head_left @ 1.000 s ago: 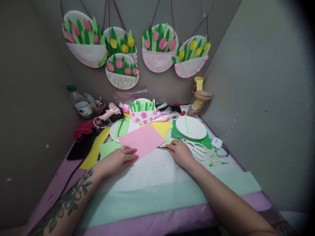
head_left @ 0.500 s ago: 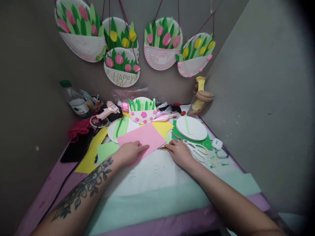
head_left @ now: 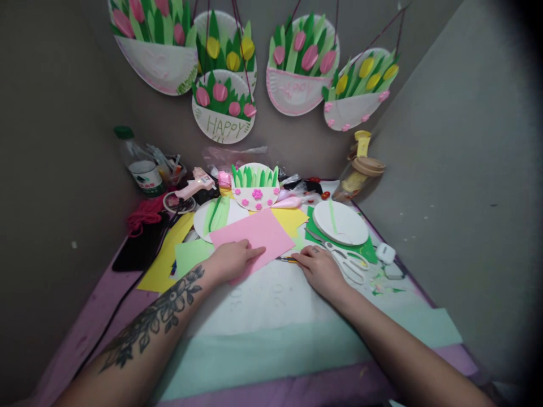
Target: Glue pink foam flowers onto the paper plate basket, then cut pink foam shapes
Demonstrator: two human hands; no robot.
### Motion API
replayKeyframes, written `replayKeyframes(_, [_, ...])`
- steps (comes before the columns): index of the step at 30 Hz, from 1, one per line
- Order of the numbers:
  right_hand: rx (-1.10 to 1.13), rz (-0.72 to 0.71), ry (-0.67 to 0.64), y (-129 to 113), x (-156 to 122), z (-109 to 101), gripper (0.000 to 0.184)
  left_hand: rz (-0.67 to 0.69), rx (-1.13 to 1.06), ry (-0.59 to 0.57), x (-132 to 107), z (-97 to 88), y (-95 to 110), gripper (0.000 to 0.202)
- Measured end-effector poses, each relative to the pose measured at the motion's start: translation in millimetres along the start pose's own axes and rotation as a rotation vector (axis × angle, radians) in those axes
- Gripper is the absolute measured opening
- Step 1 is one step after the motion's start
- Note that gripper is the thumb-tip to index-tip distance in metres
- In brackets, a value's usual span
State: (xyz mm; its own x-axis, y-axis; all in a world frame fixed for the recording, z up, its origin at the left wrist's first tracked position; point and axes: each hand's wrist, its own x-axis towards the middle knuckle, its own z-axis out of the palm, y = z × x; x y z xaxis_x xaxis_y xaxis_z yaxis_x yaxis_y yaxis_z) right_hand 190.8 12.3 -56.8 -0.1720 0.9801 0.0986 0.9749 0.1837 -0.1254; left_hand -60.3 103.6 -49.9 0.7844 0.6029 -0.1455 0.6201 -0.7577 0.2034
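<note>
I find the left hand (head_left: pixel 235 260) lying palm down on the near corner of the pink sheet (head_left: pixel 257 233), fingers spread and straight, clasping nothing. The pink sheet lies flat on the tabletop, centre field, overlapping a white paper plate (head_left: pixel 202 221) that carries green strips (head_left: pixel 216 213), and just beside a pale green sheet (head_left: pixel 190 255) on its left.

The right hand (head_left: pixel 320 270) rests on the white mat (head_left: pixel 263 299), knuckles up, fingertips touching the end of a yellow-handled tool (head_left: pixel 288 259) that lies just off the pink sheet's right edge. The tool is small and partly covered; it may be a pen or a cutter, and I cannot tell whether the fingers are closed on it or merely rest against it.

I note the following around the hands:
- White scissors (head_left: pixel 351 264) just right of the right hand, lying flat.
- A second paper plate (head_left: pixel 341 222) on a dark green sheet (head_left: pixel 370 250), beyond the scissors.
- A yellow sheet (head_left: pixel 163 263) at the left, partly under the pale green one.
- A half-plate basket (head_left: pixel 255 191) with green leaves and pink flowers, standing behind the pink sheet.
- A pink glue gun (head_left: pixel 198 183) and a green-capped bottle (head_left: pixel 138 164) at the rear left; red yarn (head_left: pixel 142 215) in front of them.
- A lidded jar (head_left: pixel 360 172) at the rear right.
- Five finished tulip plates (head_left: pixel 223 116) hanging on the wall above.
</note>
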Motion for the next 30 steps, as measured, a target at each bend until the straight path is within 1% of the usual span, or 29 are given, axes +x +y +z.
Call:
replayKeyframes(5, [-0.009, -0.019, -0.009, -4, 1, 1, 0.025, -0.005, 0.011, -0.015, -1, 0.5, 2, 0.045])
replayKeyframes(10, [0.017, -0.035, -0.029, -10, 0, 1, 0.024, -0.007, 0.005, -0.026, -1, -3.1, 3, 0.046])
replayKeyframes(14, [0.022, -0.027, -0.038, -16, 0, -1, 0.025, -0.003, -0.002, -0.052, 0, -4.9, 3, 0.046])
replayKeyframes(17, [0.013, -0.05, -0.054, -21, 0, 0, 0.026, 0.002, 0.011, -0.048, 0, -4.4, 2, 0.046])
replayKeyframes(23, [-0.004, -0.055, -0.036, -24, -2, 3, 0.027, 0.001, -0.01, -0.047, -1, -4.9, 3, 0.046])
replayKeyframes(30, [0.032, -0.1, -0.035, -31, -1, 6, 0.028, 0.003, 0.019, -0.051, -1, -4.0, 2, 0.046])
